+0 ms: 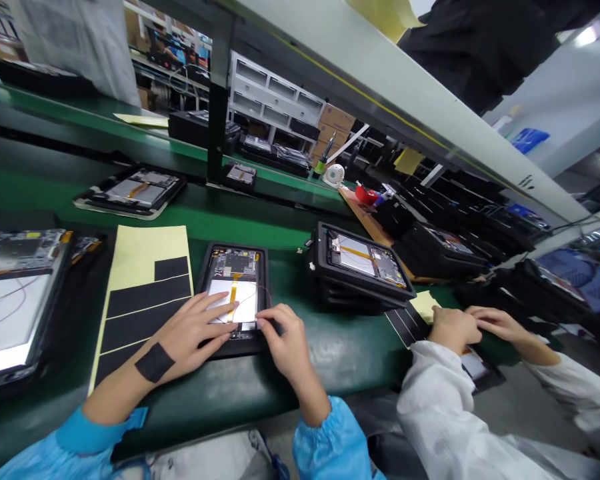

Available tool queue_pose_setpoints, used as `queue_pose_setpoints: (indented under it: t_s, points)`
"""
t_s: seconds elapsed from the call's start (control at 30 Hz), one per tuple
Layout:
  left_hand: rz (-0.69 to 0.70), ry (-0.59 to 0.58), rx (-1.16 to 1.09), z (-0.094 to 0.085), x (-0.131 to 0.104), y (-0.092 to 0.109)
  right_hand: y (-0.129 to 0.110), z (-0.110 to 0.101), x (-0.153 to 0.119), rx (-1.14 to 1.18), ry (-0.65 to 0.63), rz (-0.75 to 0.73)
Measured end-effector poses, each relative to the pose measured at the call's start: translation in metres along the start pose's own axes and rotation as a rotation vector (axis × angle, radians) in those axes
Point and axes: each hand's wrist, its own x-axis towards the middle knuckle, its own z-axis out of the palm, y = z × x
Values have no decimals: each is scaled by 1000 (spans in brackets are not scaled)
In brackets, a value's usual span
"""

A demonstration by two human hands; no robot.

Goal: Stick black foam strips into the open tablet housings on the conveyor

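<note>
An opened tablet (245, 263) with its circuit board, white battery and orange ribbon cable exposed lies in a black tray (264, 267) before me. My left hand (195, 330) rests on its lower left part, fingers stretched out over the battery. A black adhesive piece (154, 362) is stuck on the back of that wrist. My right hand (286, 337) pinches thumb and forefinger together at the tablet's lower right edge; what is between the fingertips is too small to tell. A thin red wire (269, 293) loops close by. Left of the tablet lies a yellow backing sheet (150, 243) with black adhesive strips (147, 293).
Trays with opened tablets (360, 257) are stacked to the right, and more tablets (10, 293) lie at far left. Another opened tablet (140, 187) sits behind the sheet. A co-worker's hands (455, 327) work at right. A metal post (219, 100) and overhead shelf beam (380, 87) stand ahead.
</note>
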Motion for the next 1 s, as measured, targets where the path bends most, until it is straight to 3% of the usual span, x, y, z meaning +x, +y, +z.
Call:
queue_pose_setpoints:
  t_s: [0.23,0.37,0.6,0.83,1.0]
  points:
    - [23,-6,-25,4,-1,-9,11,34,-6,-32,33,4]
    - [5,-4,-37,7,-2,-12,13,39,-10,-145,6,-32]
    - [-2,60,-16,6,-1,-5,9,45,-17,-297,64,49]
    - [9,193,152,13,4,31,8,45,-21,-297,170,-1]
    - [-118,245,118,32,9,52,5,44,-23,-324,158,-5]
